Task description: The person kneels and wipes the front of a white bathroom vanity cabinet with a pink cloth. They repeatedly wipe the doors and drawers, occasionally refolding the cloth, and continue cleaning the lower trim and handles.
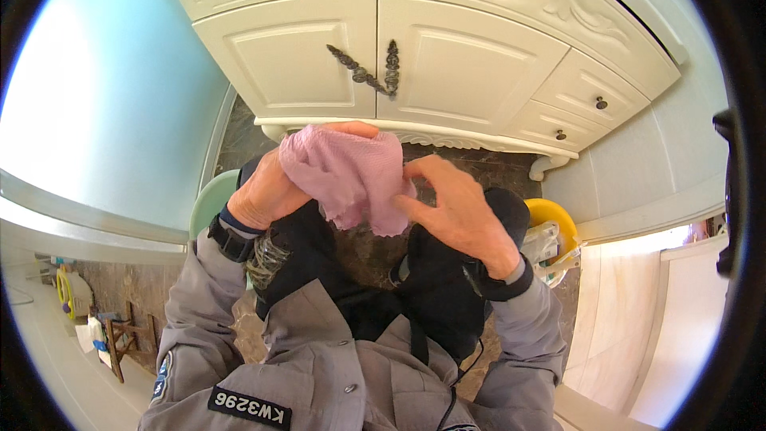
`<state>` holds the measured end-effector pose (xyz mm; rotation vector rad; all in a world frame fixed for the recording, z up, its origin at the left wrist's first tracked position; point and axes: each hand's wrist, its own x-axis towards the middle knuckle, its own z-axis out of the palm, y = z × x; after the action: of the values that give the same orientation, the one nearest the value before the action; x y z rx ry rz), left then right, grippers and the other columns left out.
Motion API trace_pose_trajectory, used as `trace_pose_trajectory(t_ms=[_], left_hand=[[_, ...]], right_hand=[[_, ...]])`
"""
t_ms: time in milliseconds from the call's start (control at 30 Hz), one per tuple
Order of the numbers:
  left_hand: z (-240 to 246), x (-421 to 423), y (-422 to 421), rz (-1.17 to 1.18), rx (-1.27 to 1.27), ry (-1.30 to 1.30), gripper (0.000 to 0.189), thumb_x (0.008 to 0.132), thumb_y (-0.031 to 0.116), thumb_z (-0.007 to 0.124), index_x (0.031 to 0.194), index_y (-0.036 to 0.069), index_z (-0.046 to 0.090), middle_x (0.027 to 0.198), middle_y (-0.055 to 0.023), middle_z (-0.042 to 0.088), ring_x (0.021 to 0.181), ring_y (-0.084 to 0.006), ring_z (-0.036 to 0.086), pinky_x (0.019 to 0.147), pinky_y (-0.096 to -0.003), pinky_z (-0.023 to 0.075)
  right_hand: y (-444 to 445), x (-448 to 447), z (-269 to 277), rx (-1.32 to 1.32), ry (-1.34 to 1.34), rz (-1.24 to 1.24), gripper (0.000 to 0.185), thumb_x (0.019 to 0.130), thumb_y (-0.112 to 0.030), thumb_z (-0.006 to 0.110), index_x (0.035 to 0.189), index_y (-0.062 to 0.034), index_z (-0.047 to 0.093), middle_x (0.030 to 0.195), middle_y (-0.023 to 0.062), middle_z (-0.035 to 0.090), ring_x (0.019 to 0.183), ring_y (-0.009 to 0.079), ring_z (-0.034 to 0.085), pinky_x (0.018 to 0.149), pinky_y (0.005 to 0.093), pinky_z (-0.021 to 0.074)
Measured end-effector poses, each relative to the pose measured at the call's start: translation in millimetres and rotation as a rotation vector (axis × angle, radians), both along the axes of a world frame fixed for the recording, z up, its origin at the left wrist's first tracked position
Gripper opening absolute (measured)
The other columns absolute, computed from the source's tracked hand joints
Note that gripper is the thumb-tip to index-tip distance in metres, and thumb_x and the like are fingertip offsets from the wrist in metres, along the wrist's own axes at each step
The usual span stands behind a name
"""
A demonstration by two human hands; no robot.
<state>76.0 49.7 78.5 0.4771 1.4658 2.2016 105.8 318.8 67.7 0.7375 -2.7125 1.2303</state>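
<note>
A pink textured cloth (359, 173) hangs in loose folds between my hands, above my knees. My left hand (263, 191) supports it from the left; the cloth covers most of the fingers, and a few show along its top edge. At the right edge of the cloth, my right hand (458, 203) takes hold of it between thumb and fingers. Just beyond the hands stands a cream cabinet (467, 78) with carved trim. Its right door has an upright dark ornate handle (392, 66). A similar handle (359, 75) lies slanted across the left door.
A pale green basin (206, 197) is partly hidden beside my left knee. To the right, a yellow bucket (547, 212) holds clear plastic packaging (541, 242). Round dark knobs (601, 103) mark the cabinet's drawers. A brown wooden stool or rack (128, 338) stands behind on the left.
</note>
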Motion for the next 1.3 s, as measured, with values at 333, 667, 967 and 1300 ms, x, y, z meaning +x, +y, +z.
trace_pose_trajectory(t_ms=[333, 667, 967, 1300], left_hand=[[16, 4, -10, 0.060, -0.065, 0.129, 0.057, 0.080, 0.008, 0.085, 0.131, -0.004, 0.064, 0.132, -0.0097, 0.066, 0.117, -0.0158, 0.061, 0.104, -0.0313, 0.0511], [14, 7, -13, 0.076, -0.260, 0.213, 0.072, 0.082, 0.011, 0.087, 0.143, -0.003, 0.052, 0.140, -0.0106, 0.057, 0.127, -0.0204, 0.059, 0.109, -0.0344, 0.0509], [12, 9, -8, 0.163, -0.092, 0.161, 0.062, 0.089, 0.016, 0.080, 0.142, -0.001, 0.054, 0.145, -0.0120, 0.055, 0.131, -0.0225, 0.057, 0.113, -0.0383, 0.0472], [-13, -2, -8, 0.231, -0.232, 0.293, 0.039, 0.089, -0.005, 0.067, 0.127, 0.003, 0.068, 0.133, -0.0092, 0.064, 0.122, -0.0203, 0.061, 0.107, -0.0340, 0.0480]], right_hand=[[16, -5, -26, -0.184, -0.368, -0.111, 0.036, 0.104, -0.027, 0.060, 0.127, 0.0010, 0.059, 0.101, 0.0161, 0.073, 0.096, 0.0254, 0.070, 0.086, 0.0355, 0.0541], [-2, -1, -36, -0.917, -0.773, -0.056, 0.032, 0.105, -0.020, 0.059, 0.133, -0.0027, 0.058, 0.116, 0.0056, 0.068, 0.105, 0.0159, 0.066, 0.094, 0.0322, 0.0517], [41, -16, 6, -1.131, -0.458, -0.049, 0.009, 0.102, -0.012, 0.059, 0.109, -0.0068, 0.062, 0.099, 0.0009, 0.067, 0.090, 0.0118, 0.063, 0.086, 0.0300, 0.0505], [50, -31, 48, -1.134, -0.175, -0.102, 0.011, 0.104, -0.013, 0.061, 0.114, -0.0066, 0.060, 0.097, -0.0010, 0.066, 0.089, 0.0067, 0.060, 0.079, 0.0232, 0.0482]])
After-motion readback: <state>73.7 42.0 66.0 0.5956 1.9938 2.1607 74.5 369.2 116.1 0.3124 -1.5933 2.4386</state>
